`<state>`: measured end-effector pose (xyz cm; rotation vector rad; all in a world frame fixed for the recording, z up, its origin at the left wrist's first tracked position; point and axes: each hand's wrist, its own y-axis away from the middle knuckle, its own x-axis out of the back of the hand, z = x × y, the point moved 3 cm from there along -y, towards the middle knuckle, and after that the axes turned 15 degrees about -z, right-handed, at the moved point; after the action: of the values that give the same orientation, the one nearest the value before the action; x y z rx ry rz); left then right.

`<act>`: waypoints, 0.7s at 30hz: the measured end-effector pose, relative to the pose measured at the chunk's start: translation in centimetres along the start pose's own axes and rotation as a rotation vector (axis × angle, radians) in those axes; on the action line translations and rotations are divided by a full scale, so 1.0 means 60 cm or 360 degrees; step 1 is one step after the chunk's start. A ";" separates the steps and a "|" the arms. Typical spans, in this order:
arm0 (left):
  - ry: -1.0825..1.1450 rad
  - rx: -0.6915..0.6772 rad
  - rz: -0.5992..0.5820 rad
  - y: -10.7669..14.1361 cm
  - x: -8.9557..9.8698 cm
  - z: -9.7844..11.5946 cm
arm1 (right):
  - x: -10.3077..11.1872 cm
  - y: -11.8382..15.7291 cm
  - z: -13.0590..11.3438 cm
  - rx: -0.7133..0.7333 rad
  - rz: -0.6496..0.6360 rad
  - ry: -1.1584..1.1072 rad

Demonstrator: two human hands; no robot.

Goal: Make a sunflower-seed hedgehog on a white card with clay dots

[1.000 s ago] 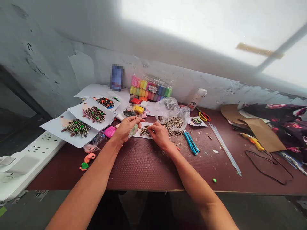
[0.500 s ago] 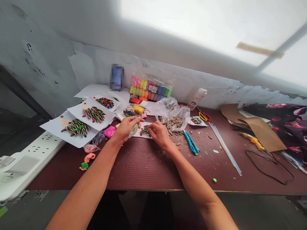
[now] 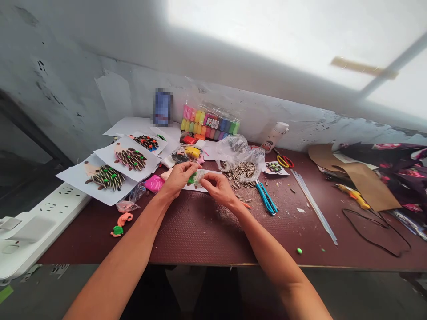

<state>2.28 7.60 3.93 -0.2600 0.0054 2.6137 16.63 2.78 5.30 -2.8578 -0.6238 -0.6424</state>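
My left hand [image 3: 182, 178] is closed on a small clear bag with green clay [image 3: 192, 178] inside. On the bag's other side, my right hand [image 3: 217, 188] pinches its clear plastic edge. Both hands are just above a white card [image 3: 207, 173], and they hide most of what is on it. Striped seeds [image 3: 245, 171] lie in a pile with a clear plastic bag [image 3: 238, 149], to the right of the card. A pink clay packet [image 3: 154, 183] is beside my left wrist.
Seed-covered cards [image 3: 108, 178] lie at the left near a power strip [image 3: 50, 213]. A blue cutter [image 3: 267, 198], scissors [image 3: 284, 161], clear sticks [image 3: 315, 208] and a yellow glue gun [image 3: 356, 197] lie to the right. Clay packs [image 3: 210, 123] and a bottle [image 3: 275, 136] stand by the wall.
My right hand has left the seeds on the card and taken hold of the bag beside my left hand. The green clay in the bag now shows.
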 end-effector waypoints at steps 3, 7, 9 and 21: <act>0.0080 -0.0059 -0.0024 0.001 0.000 0.002 | 0.008 -0.004 0.010 -0.0036 0.0055 -0.0100; 0.0205 -0.0013 -0.0095 0.002 0.004 -0.003 | 0.020 -0.008 0.025 -0.0106 0.0202 -0.0199; 0.0238 0.0060 -0.0155 0.002 0.006 -0.008 | 0.024 -0.008 0.029 -0.0129 0.0248 -0.0203; 0.0249 -0.0027 -0.0089 0.002 0.009 0.000 | 0.033 -0.009 0.043 -0.0118 0.0417 0.0025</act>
<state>1.75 7.80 3.84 -0.4633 0.0293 2.5327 19.00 4.54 3.87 -2.9270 -0.2200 -0.6554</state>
